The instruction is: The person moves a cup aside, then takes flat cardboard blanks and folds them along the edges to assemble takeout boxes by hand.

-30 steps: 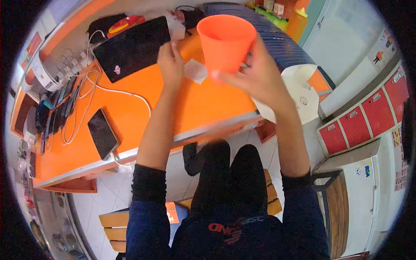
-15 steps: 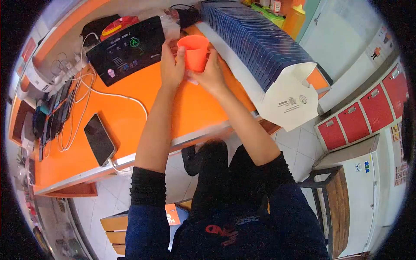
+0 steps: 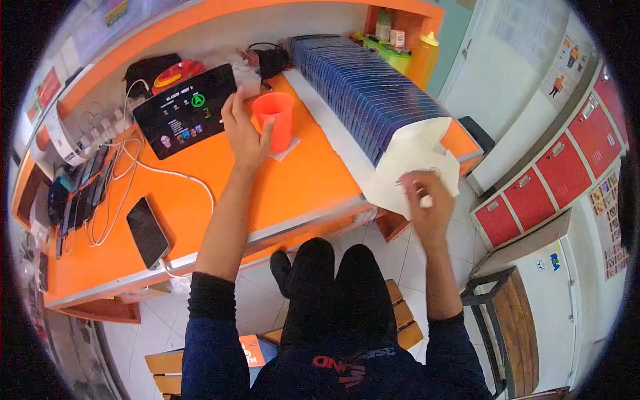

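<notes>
An orange plastic cup [image 3: 277, 120] stands upright on the orange table, with a bit of clear plastic at its base. My left hand [image 3: 245, 133] is at the cup's left side, fingers stretched out and the thumb in front of the cup; whether it touches cannot be made out. My right hand [image 3: 430, 203] is over the cream cardboard panel [image 3: 393, 180] at the near end of a long row of dark blue folded boxes [image 3: 360, 90]. Its fingers are curled together, slightly blurred, and a small white patch shows between them.
A tablet [image 3: 183, 110] with a lit screen leans at the back. A phone [image 3: 148, 230] on a white cable lies near the front edge [image 3: 133, 285]. A yellow bottle [image 3: 425, 60] stands behind the boxes. Red lockers [image 3: 533, 197] and a wooden-topped stool [image 3: 510, 327] are at right.
Both hands were around the cup, held above the table. Now the cup stands on the table, and my right hand has moved right and nearer to the cream panel. The view has shifted.
</notes>
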Demonstrator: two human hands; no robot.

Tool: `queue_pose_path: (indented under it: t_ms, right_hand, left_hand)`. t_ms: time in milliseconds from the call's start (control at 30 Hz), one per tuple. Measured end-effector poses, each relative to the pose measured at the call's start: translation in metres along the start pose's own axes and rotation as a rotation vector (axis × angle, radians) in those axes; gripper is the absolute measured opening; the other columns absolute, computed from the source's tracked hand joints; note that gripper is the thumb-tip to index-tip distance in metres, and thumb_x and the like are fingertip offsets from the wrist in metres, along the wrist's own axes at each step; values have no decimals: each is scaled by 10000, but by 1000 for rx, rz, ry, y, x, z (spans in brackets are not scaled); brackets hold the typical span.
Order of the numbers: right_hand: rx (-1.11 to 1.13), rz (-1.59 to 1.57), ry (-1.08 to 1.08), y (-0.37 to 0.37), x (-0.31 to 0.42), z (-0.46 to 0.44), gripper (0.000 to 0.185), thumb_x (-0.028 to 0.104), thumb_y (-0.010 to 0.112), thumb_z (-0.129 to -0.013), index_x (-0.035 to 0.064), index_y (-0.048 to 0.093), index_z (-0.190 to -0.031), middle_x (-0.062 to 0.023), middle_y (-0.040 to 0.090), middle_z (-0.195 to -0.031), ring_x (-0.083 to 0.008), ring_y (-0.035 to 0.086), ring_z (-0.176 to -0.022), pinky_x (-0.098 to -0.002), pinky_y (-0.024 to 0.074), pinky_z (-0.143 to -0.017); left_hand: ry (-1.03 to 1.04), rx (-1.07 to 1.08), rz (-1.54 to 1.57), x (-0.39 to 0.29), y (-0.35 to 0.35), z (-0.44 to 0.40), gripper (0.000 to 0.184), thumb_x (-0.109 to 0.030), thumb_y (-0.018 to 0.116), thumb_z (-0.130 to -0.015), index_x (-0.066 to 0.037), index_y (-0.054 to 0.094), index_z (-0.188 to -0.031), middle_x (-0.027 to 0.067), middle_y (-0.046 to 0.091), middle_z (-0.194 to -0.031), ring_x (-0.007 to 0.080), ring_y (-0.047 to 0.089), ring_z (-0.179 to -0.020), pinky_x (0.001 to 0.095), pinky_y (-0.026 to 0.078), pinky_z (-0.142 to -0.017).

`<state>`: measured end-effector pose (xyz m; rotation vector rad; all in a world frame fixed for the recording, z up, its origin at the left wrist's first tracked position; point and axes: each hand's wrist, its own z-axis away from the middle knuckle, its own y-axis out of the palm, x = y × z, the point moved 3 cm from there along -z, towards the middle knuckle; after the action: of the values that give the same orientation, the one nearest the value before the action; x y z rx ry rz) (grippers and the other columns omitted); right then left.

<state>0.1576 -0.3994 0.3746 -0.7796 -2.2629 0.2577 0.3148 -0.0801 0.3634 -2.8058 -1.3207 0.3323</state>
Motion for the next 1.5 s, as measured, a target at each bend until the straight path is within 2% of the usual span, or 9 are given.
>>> queue_pose_path:
  t_ms: [200, 267, 433, 700, 800, 1133, 1300, 1433, 1500]
  right_hand:
    - [-295, -28, 65, -59, -113, -58, 300, 38, 672, -840, 67, 594, -1128, -54, 622, -1116, -137, 621, -871, -261, 519, -641]
    - [-198, -111, 73, -53, -143, -83, 335, 44, 670, -846, 63, 572, -1166, -60, 601, -1168, -147, 617, -923, -269, 528, -685]
    - [-21, -175, 48, -49, -171, -119, 233, 32, 657, -850, 36, 631, -1082, -84, 645, -1099, -160, 631, -924, -278, 531, -724]
    - [-205, 195, -214, -44, -159, -117, 112, -57, 648, -809, -7, 600, -897, -147, 677, -940, -254, 669, -845, -293, 528, -678]
    - [-229, 248, -140, -43, -160, -112, 81, -55, 627, -826, -16, 588, -884, -169, 672, -944, -275, 670, -852, -301, 529, -677]
    - [-21, -177, -1, -58, -171, -113, 192, -80, 616, -786, 9, 613, -957, -104, 655, -973, -157, 620, -805, -252, 492, -678]
    - [40, -166, -24, -66, -226, -114, 183, -20, 602, -797, 35, 623, -971, -31, 585, -833, -132, 554, -716, -260, 455, -683]
    - [20, 20, -47, -61, -193, -114, 276, 153, 559, -881, 29, 626, -1119, -120, 640, -1079, -213, 619, -874, -334, 501, -777]
    - [19, 390, -413, -73, -189, -102, 357, 249, 497, -925, 22, 616, -1174, -172, 604, -1202, -259, 604, -1016, -392, 496, -871]
  left_hand:
    - [87, 419, 178, -89, 15, 13, 748, -465, 666, -805, 13, 402, -1316, 218, 475, -1267, 389, 454, -1160, 480, 358, -999]
    - [84, 481, 251, -126, 29, 13, 739, -409, 714, -785, -1, 409, -1320, 211, 486, -1264, 377, 468, -1167, 458, 368, -1005]
    - [55, 521, 369, -173, 72, -5, 633, -287, 750, -769, -14, 488, -1276, 180, 509, -1277, 366, 450, -1238, 429, 381, -1028]
    - [136, 546, 359, -158, 91, 9, 550, -218, 732, -779, -25, 548, -1259, 147, 532, -1309, 352, 450, -1268, 426, 395, -1032]
    - [161, 516, 361, -155, 94, 12, 547, -205, 738, -767, -34, 557, -1255, 143, 551, -1291, 349, 475, -1247, 422, 417, -1014]
    - [221, 435, 316, -153, 96, 8, 484, -215, 695, -778, -63, 589, -1225, 89, 596, -1241, 306, 539, -1184, 371, 479, -956]
    - [218, 436, 351, -152, 96, 11, 456, -230, 652, -825, -46, 574, -1234, 114, 565, -1277, 322, 496, -1224, 398, 422, -1020]
    - [8, 413, 348, -165, 82, 12, 432, -278, 643, -837, -93, 557, -1218, 114, 559, -1266, 294, 492, -1234, 423, 447, -987]
    - [-121, 322, 341, -191, 38, 38, 430, -289, 654, -825, -60, 563, -1177, 133, 581, -1205, 303, 537, -1169, 427, 471, -950]
